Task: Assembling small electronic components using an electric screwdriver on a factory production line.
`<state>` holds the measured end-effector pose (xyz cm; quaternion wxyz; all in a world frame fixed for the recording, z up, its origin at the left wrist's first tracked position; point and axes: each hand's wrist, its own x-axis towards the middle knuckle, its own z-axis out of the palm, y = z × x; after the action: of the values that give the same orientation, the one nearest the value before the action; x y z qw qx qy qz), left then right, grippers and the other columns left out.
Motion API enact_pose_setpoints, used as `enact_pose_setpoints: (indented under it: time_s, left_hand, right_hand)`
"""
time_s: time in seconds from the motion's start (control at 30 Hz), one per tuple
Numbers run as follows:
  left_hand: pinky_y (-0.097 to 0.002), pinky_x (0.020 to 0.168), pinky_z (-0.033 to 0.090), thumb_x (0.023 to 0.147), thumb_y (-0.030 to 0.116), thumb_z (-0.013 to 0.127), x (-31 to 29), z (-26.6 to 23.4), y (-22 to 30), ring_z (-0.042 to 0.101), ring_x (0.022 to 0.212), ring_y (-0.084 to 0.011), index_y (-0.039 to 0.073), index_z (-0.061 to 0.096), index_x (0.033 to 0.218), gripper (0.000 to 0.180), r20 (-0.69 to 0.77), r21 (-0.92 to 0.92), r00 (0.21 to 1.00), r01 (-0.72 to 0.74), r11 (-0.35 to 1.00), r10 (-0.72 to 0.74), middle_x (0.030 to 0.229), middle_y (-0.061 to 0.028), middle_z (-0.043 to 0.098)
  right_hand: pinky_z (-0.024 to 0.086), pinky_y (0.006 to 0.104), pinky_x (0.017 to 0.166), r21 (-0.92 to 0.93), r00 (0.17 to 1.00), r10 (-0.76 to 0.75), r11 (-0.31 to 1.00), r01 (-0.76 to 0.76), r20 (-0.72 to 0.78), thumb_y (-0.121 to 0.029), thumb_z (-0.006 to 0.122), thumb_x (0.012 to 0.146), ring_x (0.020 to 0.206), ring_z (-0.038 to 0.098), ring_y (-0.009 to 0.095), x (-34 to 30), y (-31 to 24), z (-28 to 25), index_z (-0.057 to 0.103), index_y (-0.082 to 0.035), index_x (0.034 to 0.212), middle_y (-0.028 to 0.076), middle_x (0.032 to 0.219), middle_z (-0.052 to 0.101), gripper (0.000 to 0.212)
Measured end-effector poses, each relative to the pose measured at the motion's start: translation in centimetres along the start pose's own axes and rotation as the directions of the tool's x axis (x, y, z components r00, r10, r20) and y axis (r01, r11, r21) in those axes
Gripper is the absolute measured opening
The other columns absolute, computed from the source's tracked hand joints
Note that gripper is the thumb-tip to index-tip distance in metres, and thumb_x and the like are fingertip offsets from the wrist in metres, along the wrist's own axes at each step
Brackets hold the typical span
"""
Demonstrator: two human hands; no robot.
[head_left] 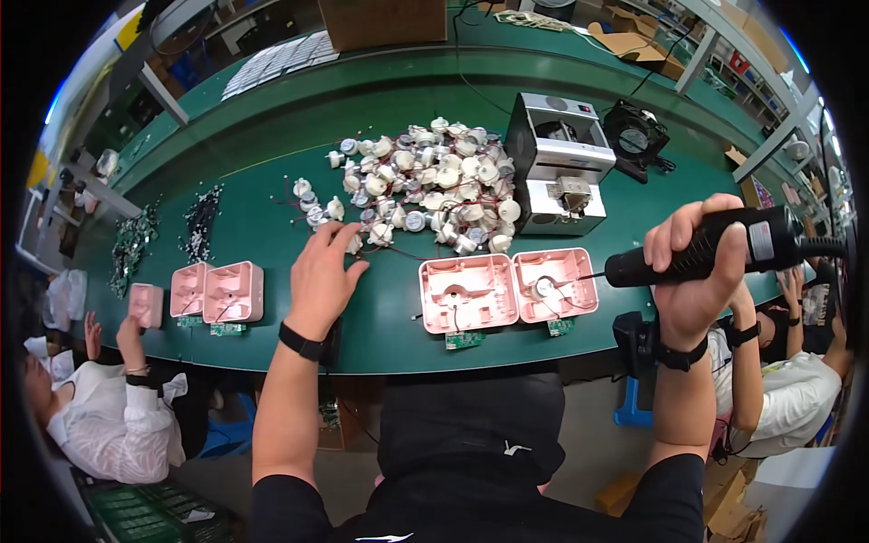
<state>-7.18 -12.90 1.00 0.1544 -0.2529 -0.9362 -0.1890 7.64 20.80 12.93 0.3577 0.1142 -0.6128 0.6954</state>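
My right hand (701, 258) is wrapped round a black electric screwdriver (747, 242). Its thin bit points left, with the tip close to the right rim of a pink plastic housing (584, 299). A round silver-and-white motor (543, 287) sits inside that housing. Left of it lies a second pink housing (489, 312), and green circuit boards (463, 341) stick out below both. Over the bench, my left hand (321, 276) has its thumb and fingers apart. Its fingertips are at the near left edge of a heap of white-and-silver motors (444, 176) with thin wires.
A grey-black machine (561, 163) stands behind the right housing, with a black fan-like device (638, 136) beside it. More pink housings (233, 291) and piles of small parts (201, 222) lie at left. People sit on both sides; one hand at left touches a small pink housing (145, 303).
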Motion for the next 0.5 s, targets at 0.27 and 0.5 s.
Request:
enact_pose_setpoints:
  time_s: [0.27,0.5]
  left_hand:
    - [-0.0374,0.079,0.054,0.078,0.017,0.077,0.8,3.0,-3.4,0.066,0.093,-0.0298,0.009,0.065,0.115,0.040,-0.020,-0.075,0.999,0.026,0.997,-0.028,0.105,-0.0116,0.068]
    - [-0.0341,0.070,0.056,0.082,0.024,0.077,3.8,0.0,-1.4,0.071,0.079,-0.0229,0.001,0.064,0.109,0.038,-0.025,-0.618,0.962,0.199,0.760,-0.272,0.091,-0.0145,0.070]
  right_hand:
    - [0.042,0.0316,0.051,0.128,0.997,-0.015,0.992,0.006,0.072,-0.047,0.057,0.095,0.052,0.047,0.015,-1.7,1.7,4.5,0.047,-0.009,0.111,0.005,0.076,0.051,0.043]
    - [0.036,0.0235,0.044,0.218,0.999,-0.013,0.976,0.023,-0.045,-0.036,0.074,0.083,0.052,0.044,0.013,-3.6,-0.9,1.5,0.044,-0.005,0.095,0.003,0.071,0.046,0.045]
